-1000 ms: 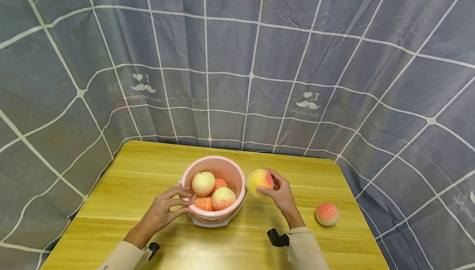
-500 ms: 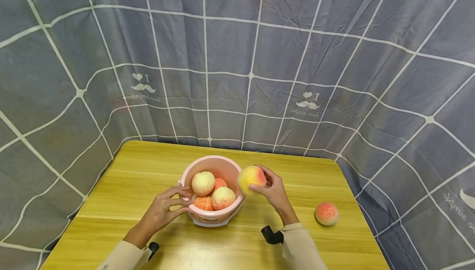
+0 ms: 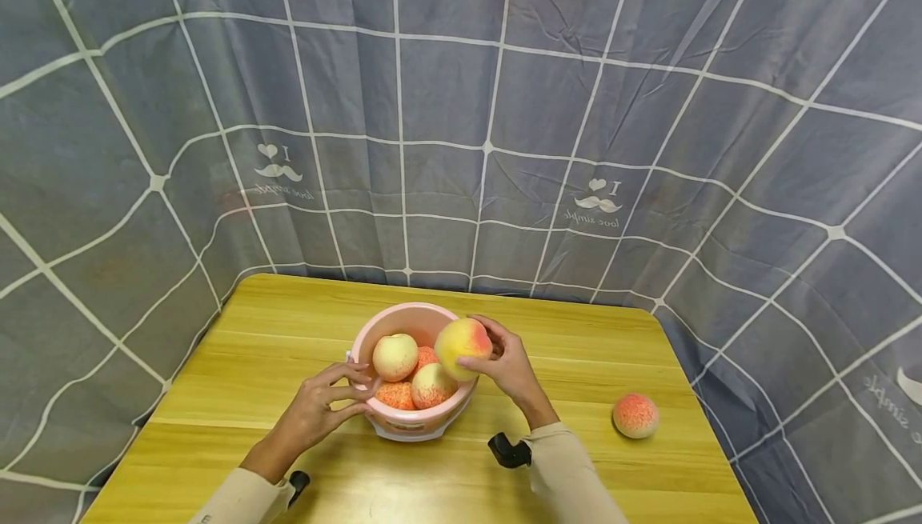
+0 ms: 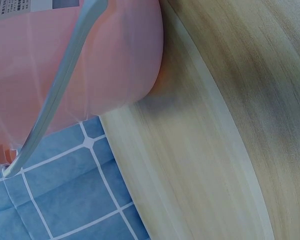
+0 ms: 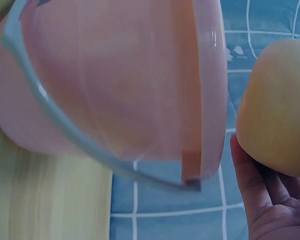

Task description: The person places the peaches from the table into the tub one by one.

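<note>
In the head view my right hand (image 3: 513, 368) grips a yellow peach (image 3: 461, 346) with a red blush, fingers behind it and thumb in front. The peach overlaps the right rim of a pink bucket (image 3: 412, 312); in the right wrist view the peach (image 5: 277, 107) is beside the bucket's rim, level with its mouth. Inside the bucket lie pale peaches (image 3: 394, 356) and orange-red ones, partly hidden beneath. My left hand (image 3: 313, 408) holds the bucket's left rim between thumb and fingers. Neither the left hand nor the bucket's mouth shows in the left wrist view.
Another red-and-cream peach (image 3: 635, 416) lies on the wooden table (image 3: 288, 316) to the right. The bucket's grey handle (image 4: 65, 80) hangs down its side. A grey checked curtain (image 3: 446, 108) surrounds the table. Black wrist mounts (image 3: 510, 450) stick out from both sleeves.
My right hand has carried the yellow peach leftward, from beside the bucket to over its right rim. The left hand, the bucket and the other peaches have stayed put.
</note>
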{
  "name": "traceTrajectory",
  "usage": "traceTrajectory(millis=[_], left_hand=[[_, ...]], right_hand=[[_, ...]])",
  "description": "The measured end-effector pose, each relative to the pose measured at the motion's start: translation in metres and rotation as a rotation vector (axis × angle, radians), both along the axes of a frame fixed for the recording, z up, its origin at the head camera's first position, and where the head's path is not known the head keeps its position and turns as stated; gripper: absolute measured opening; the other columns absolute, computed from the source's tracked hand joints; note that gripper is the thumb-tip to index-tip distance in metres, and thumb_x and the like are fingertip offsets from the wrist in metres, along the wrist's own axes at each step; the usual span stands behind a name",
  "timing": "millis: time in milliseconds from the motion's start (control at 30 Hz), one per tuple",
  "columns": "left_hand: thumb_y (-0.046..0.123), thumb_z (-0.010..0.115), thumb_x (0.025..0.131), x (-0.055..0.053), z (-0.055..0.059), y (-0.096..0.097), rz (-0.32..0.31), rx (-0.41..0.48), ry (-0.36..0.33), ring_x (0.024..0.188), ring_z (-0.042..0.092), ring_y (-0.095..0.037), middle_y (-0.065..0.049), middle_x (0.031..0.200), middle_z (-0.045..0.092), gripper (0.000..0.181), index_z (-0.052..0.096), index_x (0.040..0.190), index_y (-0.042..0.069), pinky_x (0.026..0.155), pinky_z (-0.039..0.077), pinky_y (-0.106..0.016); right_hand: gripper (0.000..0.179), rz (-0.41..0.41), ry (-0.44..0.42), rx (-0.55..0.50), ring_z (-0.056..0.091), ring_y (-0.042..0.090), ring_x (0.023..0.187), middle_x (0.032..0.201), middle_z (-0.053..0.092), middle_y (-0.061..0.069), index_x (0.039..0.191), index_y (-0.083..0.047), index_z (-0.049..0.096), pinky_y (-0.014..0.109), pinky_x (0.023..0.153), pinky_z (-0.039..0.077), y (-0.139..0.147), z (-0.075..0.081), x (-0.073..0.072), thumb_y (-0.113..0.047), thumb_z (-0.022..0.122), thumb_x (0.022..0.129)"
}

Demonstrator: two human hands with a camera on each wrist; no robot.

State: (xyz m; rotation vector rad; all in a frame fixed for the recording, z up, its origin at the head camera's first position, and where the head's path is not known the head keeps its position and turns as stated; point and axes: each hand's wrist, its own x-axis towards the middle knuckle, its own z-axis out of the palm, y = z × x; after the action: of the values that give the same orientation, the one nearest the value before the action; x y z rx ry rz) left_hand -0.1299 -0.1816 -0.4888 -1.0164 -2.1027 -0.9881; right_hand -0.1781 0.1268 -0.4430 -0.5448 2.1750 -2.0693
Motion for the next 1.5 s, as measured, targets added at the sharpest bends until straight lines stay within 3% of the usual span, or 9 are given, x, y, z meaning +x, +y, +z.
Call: traceTrajectory(millis=[433,733,1033,1500], left_hand=[[0.041,0.057,0.088,0.0,-0.001,0.0,0.0,-0.001,0.0,0.095,0.064,-0.027,-0.004,0.096,0.066,0.038,0.077,0.079,0.009,0.113,0.034,-0.019],[0.044,0.055,0.089,0.0,-0.002,-0.001,0.016,-0.018,0.014,0.094,0.064,-0.025,-0.006,0.099,0.066,0.041,0.077,0.079,0.01,0.112,0.035,-0.018],[0.045,0.054,0.089,0.0,-0.003,-0.001,0.025,-0.019,0.02,0.093,0.064,-0.025,-0.005,0.1,0.066,0.043,0.077,0.078,0.01,0.112,0.035,-0.018],[0.042,0.056,0.089,-0.001,-0.001,0.0,0.013,-0.006,0.021,0.095,0.064,-0.025,-0.007,0.097,0.066,0.04,0.077,0.078,0.01,0.112,0.035,-0.018]], right_hand=[[0.069,0.084,-0.019,0.058,0.062,0.018,0.098,0.124,0.058,0.018,0.138,0.0,0.049,0.026,0.083,0.059,-0.025,0.009,-0.003,-0.01,0.081,0.078],[0.071,0.104,-0.031,0.119,0.059,0.014,0.099,0.125,0.057,0.017,0.141,0.003,0.045,0.023,0.088,0.055,-0.041,0.013,-0.005,-0.002,0.078,0.079],[0.066,0.108,-0.024,0.152,0.06,0.013,0.096,0.12,0.06,0.019,0.135,0.007,0.049,0.022,0.086,0.055,-0.052,0.041,0.01,-0.003,0.079,0.078],[0.063,0.131,0.009,0.168,0.059,0.011,0.096,0.116,0.061,0.017,0.132,0.007,0.051,0.022,0.086,0.055,-0.064,0.042,0.011,-0.001,0.08,0.076]])
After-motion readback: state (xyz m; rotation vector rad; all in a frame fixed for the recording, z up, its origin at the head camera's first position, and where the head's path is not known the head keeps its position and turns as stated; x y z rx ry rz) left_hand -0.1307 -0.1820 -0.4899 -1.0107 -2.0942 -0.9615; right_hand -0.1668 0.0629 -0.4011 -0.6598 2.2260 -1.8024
